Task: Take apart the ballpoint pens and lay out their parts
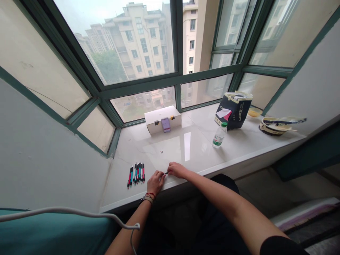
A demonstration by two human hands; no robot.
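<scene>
Near the front edge of the white sill, my left hand [156, 183] and my right hand [177, 170] meet with fingers pinched. Between them shows a short dark length of what looks like a pen [166, 173], mostly covered by the fingers. Left of my left hand lies a row of several pens [136, 173] with black, red, teal and white barrels, side by side on the surface. Farther back, a tiny reddish and dark piece [161, 152] rests on the sill, too small to name.
A white box [163, 120] stands by the window with a purple packet [166, 125] against its front. To the right are a green-capped water bottle [219, 135], a dark paper bag [233, 110] and a takeaway bowl [273, 127]. A white cable [66, 210] crosses the lower left.
</scene>
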